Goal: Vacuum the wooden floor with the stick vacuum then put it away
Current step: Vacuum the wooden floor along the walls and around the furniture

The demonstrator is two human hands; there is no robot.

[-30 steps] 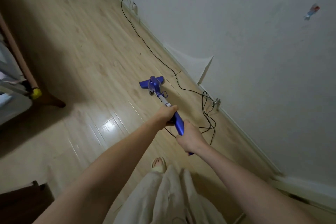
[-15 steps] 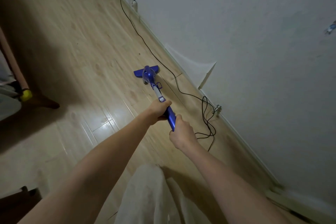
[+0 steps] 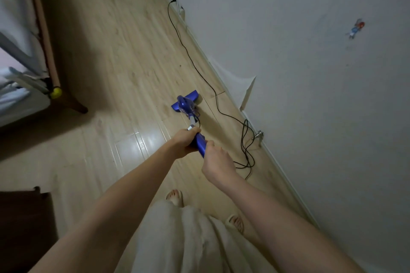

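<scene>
The blue stick vacuum stands slanted on the wooden floor, its flat head down on the boards a little way out from the wall and its handle rising back toward the person. Both hands are wrapped tight round that handle: the left hand grips it higher up the shaft, just below the grey tube, and the right hand grips the rear end, the two almost touching. Stacked like that, one hand likely steers while the other pushes — a sensible hold for a long, light tool.

The black cord leaves the vacuum body, trails along the boards beside the wall to a plug at the skirting, and gathers in loose loops just right of the hands. It probably lies on the wall side so that it stays out of the head's path. A metal doorstop sits at the skirting next to those loops, and a flap of wall covering peels away nearby.

Further out, a bed frame's wooden leg stands at the left, with a yellow ball-like cap above it. The person's sandalled feet show below — vacuuming seems under way, storage not yet begun.
</scene>
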